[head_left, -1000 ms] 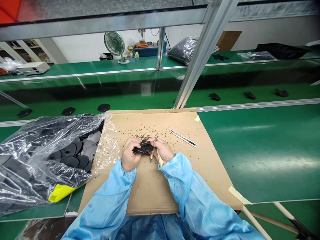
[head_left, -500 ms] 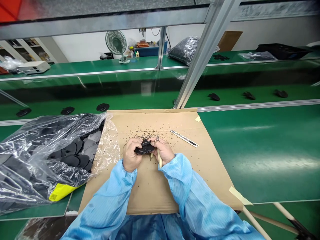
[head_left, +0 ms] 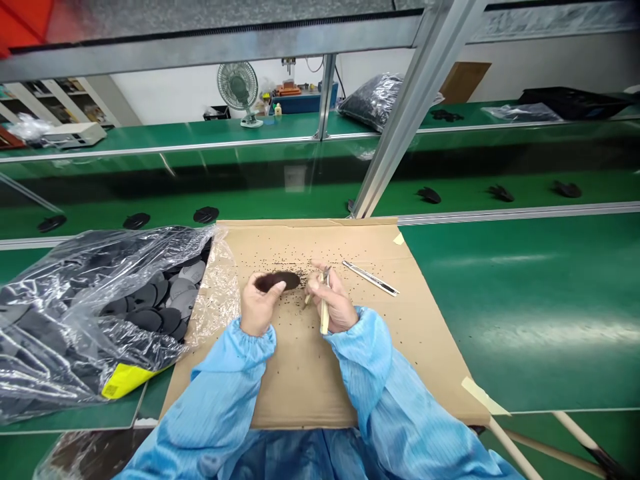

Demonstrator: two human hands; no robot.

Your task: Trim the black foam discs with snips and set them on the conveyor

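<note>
Over cardboard sheet (head_left: 300,393), L hand (head_left: 257,308) now pinches black disc (head_left: 289,279) alone, smooth face up; R hand (head_left: 341,309), curled round pale-handled nippers (head_left: 325,317), has come off it: nipping prob. paused.

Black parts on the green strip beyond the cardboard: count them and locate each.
6, left to right: first part, second part, third part left of the slanted metal post; fourth part, fifth part, sixth part right of it. Another may hide behind it.
</note>
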